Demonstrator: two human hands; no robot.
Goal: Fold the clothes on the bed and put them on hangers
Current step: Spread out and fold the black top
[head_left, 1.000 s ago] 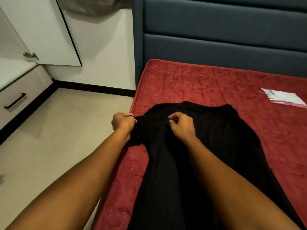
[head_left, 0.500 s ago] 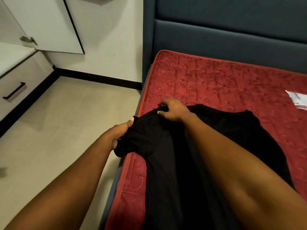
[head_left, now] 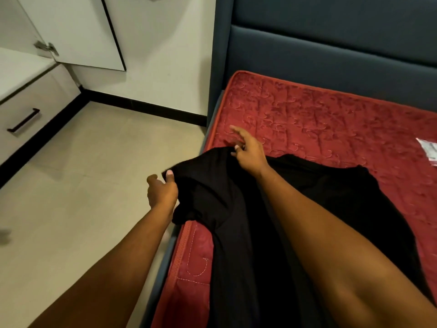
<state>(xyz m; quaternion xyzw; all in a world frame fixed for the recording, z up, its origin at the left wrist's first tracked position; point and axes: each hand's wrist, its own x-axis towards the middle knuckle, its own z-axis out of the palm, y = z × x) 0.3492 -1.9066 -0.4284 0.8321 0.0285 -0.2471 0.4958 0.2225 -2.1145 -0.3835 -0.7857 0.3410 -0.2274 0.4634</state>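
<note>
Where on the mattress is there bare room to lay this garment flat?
The widest bare patch of mattress lies between the headboard and the black garment, left of the white packet. A narrow strip shows along the near left edge, beside the bed frame. The near middle is crowded: the garment and both forearms cover it, left hand at the sleeve, right hand by the shoulder.

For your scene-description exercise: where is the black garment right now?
In the head view, the black garment lies on the red mattress at its left edge, one sleeve hanging over the side, between the left hand and the right hand.
</note>
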